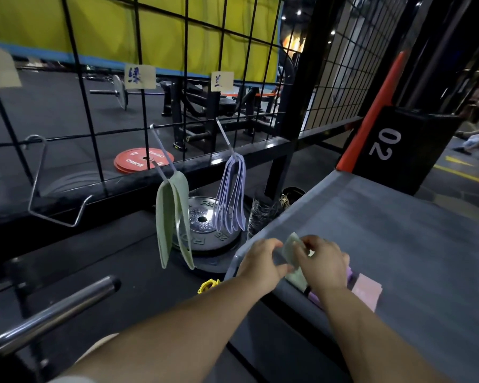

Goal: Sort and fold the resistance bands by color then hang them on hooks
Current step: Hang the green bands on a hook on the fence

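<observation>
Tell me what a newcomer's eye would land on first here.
The left hand and right hand pinch a green band over the near corner of the grey table. On the wire grid behind, hung green bands and purple bands dangle from hooks side by side. Red plates lie on the floor beyond.

Red plates [143, 160], silver plate [202, 220], barbell [53, 310].

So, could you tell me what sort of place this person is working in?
Most likely a gym: red weight plates lie on the floor, a loaded barbell sits behind the wire grid, and resistance bands hang from hooks on it.
</observation>
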